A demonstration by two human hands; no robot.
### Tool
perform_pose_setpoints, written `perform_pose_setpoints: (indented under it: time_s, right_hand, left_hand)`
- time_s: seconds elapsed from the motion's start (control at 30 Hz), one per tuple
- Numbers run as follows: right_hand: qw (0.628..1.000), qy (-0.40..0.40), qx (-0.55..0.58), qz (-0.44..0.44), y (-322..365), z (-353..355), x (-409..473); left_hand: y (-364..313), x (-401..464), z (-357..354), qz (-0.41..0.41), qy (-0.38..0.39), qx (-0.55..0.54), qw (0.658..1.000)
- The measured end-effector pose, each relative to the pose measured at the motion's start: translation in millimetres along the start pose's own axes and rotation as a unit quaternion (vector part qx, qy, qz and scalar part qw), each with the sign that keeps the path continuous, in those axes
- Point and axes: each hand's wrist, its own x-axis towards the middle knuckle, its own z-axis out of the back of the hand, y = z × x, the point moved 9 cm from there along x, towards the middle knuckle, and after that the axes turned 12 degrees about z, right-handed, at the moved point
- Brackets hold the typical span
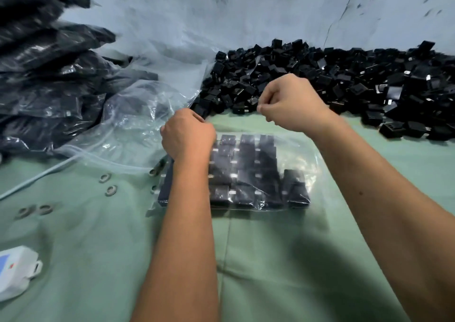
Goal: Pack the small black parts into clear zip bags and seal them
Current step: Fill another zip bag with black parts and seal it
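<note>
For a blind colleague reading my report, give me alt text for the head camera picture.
Two hands, the left hand and right hand, pinch the top edge of a clear zip bag filled with rows of black parts, lying on a green cloth. A loose pile of black parts lies behind, filled bags at left.

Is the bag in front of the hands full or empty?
Full. The bag lies flat on the green cloth with rows of black parts packed inside. Whether its zip is closed, I cannot tell.

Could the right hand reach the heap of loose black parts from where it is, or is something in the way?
Probably yes. The right hand hovers at the near edge of the heap of loose small black plastic parts, nothing between them. But its fingers are pinched, apparently on the clear zip bag's top edge, so it must let go first.
</note>
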Motion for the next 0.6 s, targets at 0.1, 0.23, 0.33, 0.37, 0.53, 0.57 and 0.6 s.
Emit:
perform_pose_setpoints:
  time_s: [0.1,0.23,0.33,0.37,0.53,0.57,0.6]
  right_hand:
    - [0.991,0.085,-0.071,0.080,37.0,-53.6,38.8]
    - [0.945,0.195,-0.217,0.145,53.7,-120.4,71.0]
    - [0.936,0.235,-0.230,0.122,51.2,-144.9,87.7]
    - [0.931,0.250,-0.234,0.124,53.4,-153.0,92.0]
    - [0.917,0.272,-0.252,0.150,75.9,-186.6,110.6]
    - [0.916,0.275,-0.249,0.150,82.6,-194.9,114.3]
    - [0.916,0.280,-0.247,0.147,90.4,-204.3,118.8]
  left_hand:
    - [22.1,13.1,9.2,0.060,0.012,0.013,0.998]
    - [34.1,19.1,11.5,0.089,0.043,0.007,0.995]
    - [38.9,23.0,11.7,0.098,0.054,0.010,0.994]
    - [41.5,25.4,12.7,0.104,0.053,0.012,0.993]
    - [49.0,31.4,21.4,0.121,0.017,0.022,0.992]
    - [49.3,31.6,23.2,0.120,0.008,0.017,0.993]
    - [49.6,32.7,25.4,0.118,0.000,0.009,0.993]
